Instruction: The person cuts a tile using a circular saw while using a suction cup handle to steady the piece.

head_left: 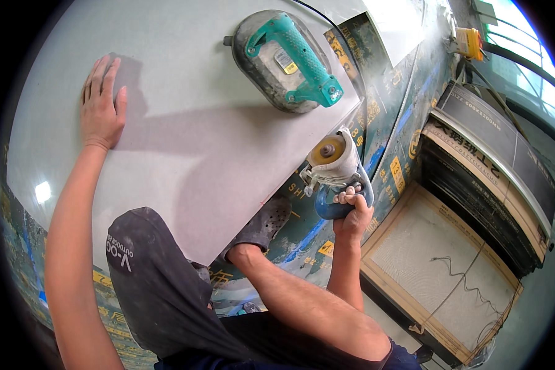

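Observation:
My left hand (101,105) lies flat on a large pale grey tile (228,166), fingers stretched out and slightly spread. Around the blue loop handle of a dusty handheld disc cutter (336,161) my right hand (353,216) is closed. The cutter is beside the tile's right edge, its round yellowish disc facing up inside a whitish, dust-caked guard. Whether the disc touches the tile's edge, I cannot tell. An oval suction lifter (290,61) with a teal handle rests on the tile near its far right corner.
My clog-shod foot (271,222) is beside the tile's edge. A dark cable (359,92) runs past the far corner. Printed green floor covering (385,154) lies beneath. At right are stacked tile boxes (493,154) and a cardboard-framed stack (438,246). A yellow container (468,43) stands far right.

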The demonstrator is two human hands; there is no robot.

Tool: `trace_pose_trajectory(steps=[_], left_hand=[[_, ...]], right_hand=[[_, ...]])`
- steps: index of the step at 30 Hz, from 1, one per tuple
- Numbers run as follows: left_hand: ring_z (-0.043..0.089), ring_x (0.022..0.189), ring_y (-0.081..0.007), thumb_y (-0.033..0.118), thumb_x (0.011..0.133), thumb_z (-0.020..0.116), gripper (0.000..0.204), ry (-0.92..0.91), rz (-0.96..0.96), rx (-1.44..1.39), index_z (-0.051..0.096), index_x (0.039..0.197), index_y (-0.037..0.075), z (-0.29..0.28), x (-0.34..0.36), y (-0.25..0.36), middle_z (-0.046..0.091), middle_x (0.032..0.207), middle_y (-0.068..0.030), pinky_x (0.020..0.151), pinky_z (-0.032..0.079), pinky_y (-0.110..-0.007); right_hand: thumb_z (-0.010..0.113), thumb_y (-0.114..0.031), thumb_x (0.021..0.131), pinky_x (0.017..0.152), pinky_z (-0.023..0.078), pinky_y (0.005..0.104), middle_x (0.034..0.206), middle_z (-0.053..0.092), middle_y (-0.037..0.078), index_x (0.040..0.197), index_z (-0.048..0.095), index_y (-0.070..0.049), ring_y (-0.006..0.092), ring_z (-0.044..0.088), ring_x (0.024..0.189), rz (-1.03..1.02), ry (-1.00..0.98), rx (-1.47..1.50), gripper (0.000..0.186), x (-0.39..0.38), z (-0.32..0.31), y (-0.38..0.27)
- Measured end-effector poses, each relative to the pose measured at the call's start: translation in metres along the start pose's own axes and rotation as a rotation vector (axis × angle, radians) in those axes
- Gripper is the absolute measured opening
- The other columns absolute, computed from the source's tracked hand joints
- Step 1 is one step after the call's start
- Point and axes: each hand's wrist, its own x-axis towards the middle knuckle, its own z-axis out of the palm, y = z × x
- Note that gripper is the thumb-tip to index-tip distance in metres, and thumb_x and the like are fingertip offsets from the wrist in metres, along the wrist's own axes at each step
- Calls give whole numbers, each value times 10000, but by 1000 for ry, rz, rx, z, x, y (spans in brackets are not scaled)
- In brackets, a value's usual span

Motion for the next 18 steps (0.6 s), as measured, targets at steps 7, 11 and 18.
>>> trace_pose_trajectory(steps=[7, 11, 18], left_hand=[[333, 1472, -248, 256, 1014, 466, 524, -9, -4, 6, 386, 1527, 189, 0, 2, 2, 376, 1576, -38, 1207, 300, -403], [334, 1472, -246, 262, 1016, 464, 522, -3, -3, 34, 388, 1528, 190, 0, -2, -2, 377, 1576, -37, 1209, 297, -403], [334, 1472, -244, 270, 1018, 465, 520, -21, -10, 28, 393, 1526, 190, -1, 2, 2, 383, 1571, -38, 1210, 293, -404]], right_hand=[[518, 52, 709, 606, 477, 340, 769, 516, 51, 927, 492, -47, 183, 503, 603, -7, 43, 24, 241, -5, 5, -2], [518, 52, 712, 604, 476, 338, 764, 516, 48, 931, 490, -49, 181, 503, 603, 6, 29, 19, 243, -4, 6, 3], [519, 52, 725, 609, 475, 336, 747, 506, 41, 951, 481, -50, 180, 497, 600, 4, 15, 26, 251, -9, 4, 0]])
